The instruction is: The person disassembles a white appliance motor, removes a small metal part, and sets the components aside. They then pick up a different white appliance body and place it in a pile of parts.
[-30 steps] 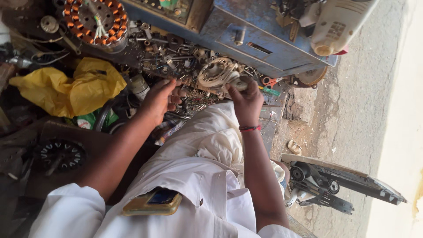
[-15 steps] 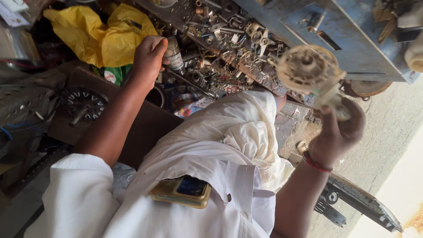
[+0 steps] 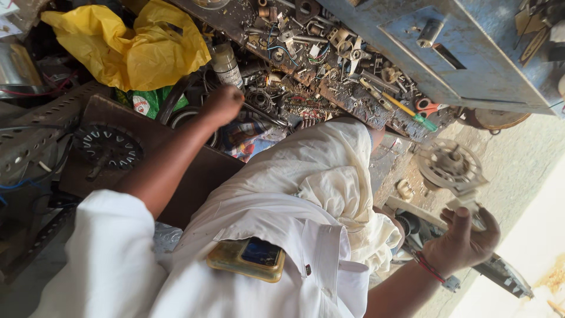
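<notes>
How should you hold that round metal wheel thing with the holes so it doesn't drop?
Grip the round metal part by the flat tab sticking out of its rim, coming from below. That is where the right hand pinches it now. The disc is wide and full of openings, and the tab looks like the easiest bit for fingers to close around. The left hand is among the scrap.

- I see a work surface [image 3: 353, 106] running across the upper frame, dark and grimy, covered in small metal parts.
- Behind it stands a blue-grey metal cabinet [image 3: 471, 65] with a worn, scratched face.
- At right, I see a bare concrete floor [image 3: 529, 147], pale and sunlit.
- At left, a perforated metal rack [image 3: 41, 129] sits in shadow.
- Light is strong daylight from the right side.
</notes>
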